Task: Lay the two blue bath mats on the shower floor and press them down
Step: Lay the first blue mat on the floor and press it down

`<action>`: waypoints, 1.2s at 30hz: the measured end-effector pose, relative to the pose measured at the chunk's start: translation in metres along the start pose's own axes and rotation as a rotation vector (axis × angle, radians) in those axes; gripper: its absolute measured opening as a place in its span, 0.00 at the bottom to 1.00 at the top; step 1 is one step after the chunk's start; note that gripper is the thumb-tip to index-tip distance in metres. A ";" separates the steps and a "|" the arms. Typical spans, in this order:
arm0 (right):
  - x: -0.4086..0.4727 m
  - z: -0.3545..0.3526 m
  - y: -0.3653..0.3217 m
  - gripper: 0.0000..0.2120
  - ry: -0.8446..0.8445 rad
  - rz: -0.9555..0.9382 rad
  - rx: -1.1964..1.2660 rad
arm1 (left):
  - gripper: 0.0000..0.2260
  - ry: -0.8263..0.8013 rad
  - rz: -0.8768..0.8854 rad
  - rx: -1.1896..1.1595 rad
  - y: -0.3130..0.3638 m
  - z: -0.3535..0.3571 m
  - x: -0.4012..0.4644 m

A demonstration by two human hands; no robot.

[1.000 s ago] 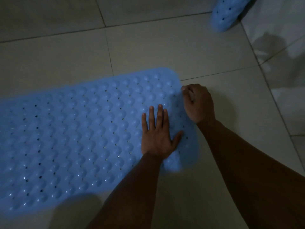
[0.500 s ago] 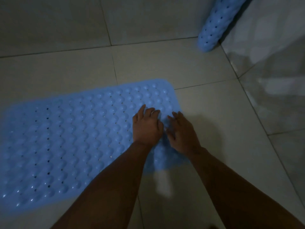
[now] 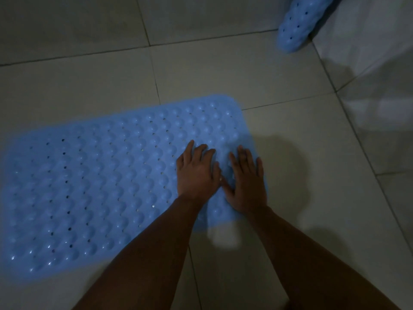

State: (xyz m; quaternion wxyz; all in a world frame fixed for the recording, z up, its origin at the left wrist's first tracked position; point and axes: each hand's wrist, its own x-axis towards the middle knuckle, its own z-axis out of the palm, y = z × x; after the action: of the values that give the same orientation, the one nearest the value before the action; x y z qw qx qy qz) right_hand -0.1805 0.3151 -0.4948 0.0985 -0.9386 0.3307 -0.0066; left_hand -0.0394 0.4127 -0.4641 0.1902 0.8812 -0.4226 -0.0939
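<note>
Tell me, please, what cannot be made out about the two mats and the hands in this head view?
- Rolled mat: its upper part is cut off by the top edge.
- Flat mat: its near right corner is hidden under the forearms and blurred.
- Mat beneath the left hand and right hand: covered, so its contact with the floor cannot be judged.

The rolled mat [image 3: 297, 25] at the floor's far right corner is cut off by the top edge. Both forearms hide the flat mat's [image 3: 100, 186] near right corner. Dim light blurs everything.
</note>
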 end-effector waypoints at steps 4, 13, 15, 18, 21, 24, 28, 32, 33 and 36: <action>-0.001 0.001 0.001 0.36 0.018 -0.002 -0.002 | 0.20 0.032 -0.006 0.008 -0.004 -0.002 0.000; 0.003 -0.016 -0.009 0.37 -0.051 0.057 -0.057 | 0.19 0.041 -0.012 0.013 -0.013 -0.020 -0.017; 0.016 -0.026 -0.012 0.33 -0.037 0.090 -0.045 | 0.19 0.026 0.006 0.013 -0.009 -0.020 -0.020; 0.048 -0.054 -0.013 0.26 -0.070 0.090 -0.065 | 0.22 0.007 0.028 -0.004 0.001 -0.010 -0.027; 0.081 -0.077 -0.013 0.17 -0.140 0.126 -0.089 | 0.24 -0.029 0.104 0.006 0.005 0.011 -0.038; 0.098 -0.084 -0.014 0.14 -0.121 0.151 -0.050 | 0.27 -0.078 0.160 0.095 0.004 0.030 -0.048; 0.109 -0.081 -0.018 0.13 -0.004 0.086 0.038 | 0.32 -0.137 0.179 0.207 0.006 0.037 -0.048; 0.112 -0.072 -0.025 0.10 0.051 0.052 0.094 | 0.35 -0.174 0.163 0.212 0.009 0.036 -0.049; 0.112 -0.071 -0.027 0.09 0.067 0.049 0.111 | 0.35 -0.189 0.156 0.211 0.009 0.036 -0.048; 0.110 -0.065 -0.029 0.09 0.085 0.018 0.139 | 0.35 -0.205 0.158 0.219 0.009 0.036 -0.049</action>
State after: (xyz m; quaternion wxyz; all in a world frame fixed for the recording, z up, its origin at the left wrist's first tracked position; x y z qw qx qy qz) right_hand -0.0812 0.2572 -0.4311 0.1492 -0.9254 0.3416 -0.0686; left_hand -0.0880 0.4367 -0.4929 0.0556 0.8465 -0.5154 -0.1211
